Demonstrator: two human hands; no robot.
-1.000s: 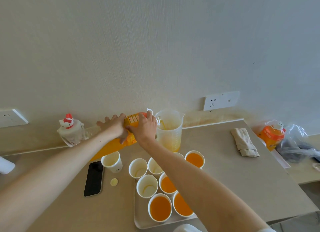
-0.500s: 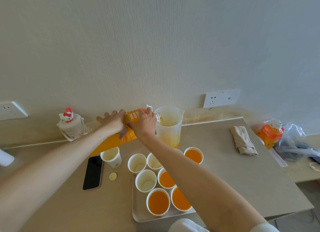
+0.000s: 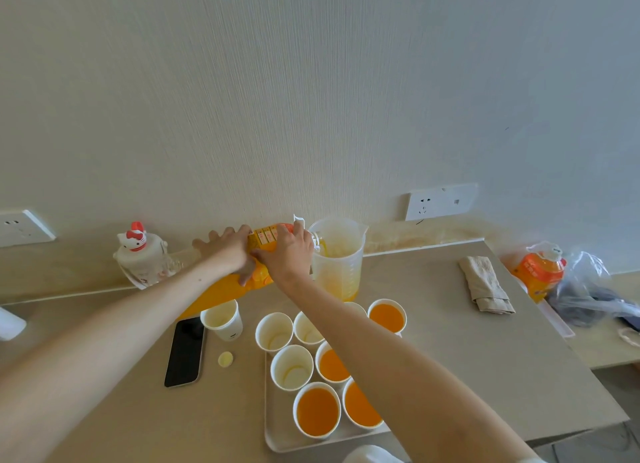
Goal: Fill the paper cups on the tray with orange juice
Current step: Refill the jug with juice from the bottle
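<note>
Paper cups (image 3: 292, 365) stand clustered on a pale rectangular tray (image 3: 277, 442) at the near middle of the table (image 3: 502, 358), below the right forearm. Head view:

Edges and room: the tray's near edge lies close to the table's front edge. Open tabletop lies to the right of the tray, up to a folded cloth (image 3: 485, 284). To the left, a black phone (image 3: 185, 350), a small yellow cap (image 3: 225, 358) and a lone cup (image 3: 221, 319) crowd the tray's side. The table's far edge meets the wall, where two sockets (image 3: 440, 201) are mounted.

Contents: four cups on the tray hold orange juice; three show pale, nearly dry bottoms. One more rim is partly hidden behind the forearm.

Hands: the left hand (image 3: 227, 249) grips the juice bottle (image 3: 221, 291) over its middle, fingers spread on top and thumb beneath. The right hand (image 3: 287, 255) grips it near the neck. The bottle is tipped nearly level, its mouth over the rim of a measuring jug (image 3: 337, 258), and juice runs in.

Materials: cups are white paper, round and tapered. The jug is translucent plastic with a spout and faint graduation lines. The table is matt beige. A white cat-figured flask (image 3: 140, 255) stands by the wall. A second orange bottle (image 3: 538, 272) sits beside a clear plastic bag (image 3: 588, 289) at far right.

Writing: the bottle's label panels (image 3: 266, 236) are too small to read.
</note>
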